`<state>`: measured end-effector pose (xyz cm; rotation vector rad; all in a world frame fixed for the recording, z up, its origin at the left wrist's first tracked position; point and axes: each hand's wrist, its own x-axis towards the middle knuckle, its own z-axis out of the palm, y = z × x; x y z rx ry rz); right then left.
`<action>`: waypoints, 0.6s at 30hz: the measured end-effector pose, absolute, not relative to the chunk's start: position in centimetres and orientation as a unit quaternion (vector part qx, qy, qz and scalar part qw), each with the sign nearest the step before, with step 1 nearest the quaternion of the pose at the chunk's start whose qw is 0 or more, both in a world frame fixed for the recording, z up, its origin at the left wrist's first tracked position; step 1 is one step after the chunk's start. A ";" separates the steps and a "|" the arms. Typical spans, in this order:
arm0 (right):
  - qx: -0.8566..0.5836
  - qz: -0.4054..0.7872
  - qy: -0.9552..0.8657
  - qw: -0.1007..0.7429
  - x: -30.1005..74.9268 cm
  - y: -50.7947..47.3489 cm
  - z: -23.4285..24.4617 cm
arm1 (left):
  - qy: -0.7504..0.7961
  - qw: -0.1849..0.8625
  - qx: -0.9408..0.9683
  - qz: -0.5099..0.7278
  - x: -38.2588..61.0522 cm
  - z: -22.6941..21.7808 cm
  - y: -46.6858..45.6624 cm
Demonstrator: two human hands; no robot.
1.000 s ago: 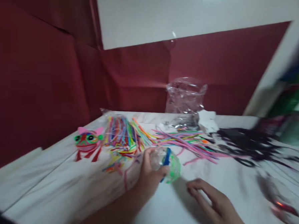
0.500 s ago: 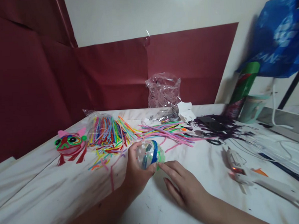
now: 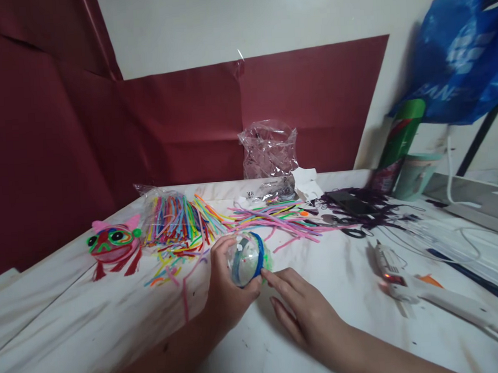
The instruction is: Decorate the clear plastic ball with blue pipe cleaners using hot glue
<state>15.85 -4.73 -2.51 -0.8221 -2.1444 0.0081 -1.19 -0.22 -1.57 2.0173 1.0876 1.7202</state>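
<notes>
My left hand (image 3: 226, 288) is wrapped around a clear plastic ball (image 3: 245, 259) with blue and green bands on it, held just above the white table (image 3: 93, 328). My right hand (image 3: 308, 311) lies beside it with fingers stretched out, the index fingertip touching the ball's lower right side. Behind the ball lies a spread of loose coloured pipe cleaners (image 3: 276, 218), and a clear bag of more pipe cleaners (image 3: 171, 218) sits to the left.
A red pipe-cleaner frog figure (image 3: 114, 243) stands at the left. A white glue gun (image 3: 393, 276) lies at the right, with scissors (image 3: 347, 226), dark purple strands (image 3: 367, 205), a crumpled clear bag (image 3: 268, 152), a green can (image 3: 399, 145), a blue bag (image 3: 459, 58).
The view swung right and steadied. My right hand moved in from the table to touch the ball, and my left hand turned the ball slightly.
</notes>
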 end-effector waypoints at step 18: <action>-0.420 0.336 -0.608 0.583 16.2 -4.5 -0.9 | 0.395 0.408 0.598 0.566 -1.4 -1.4 0.5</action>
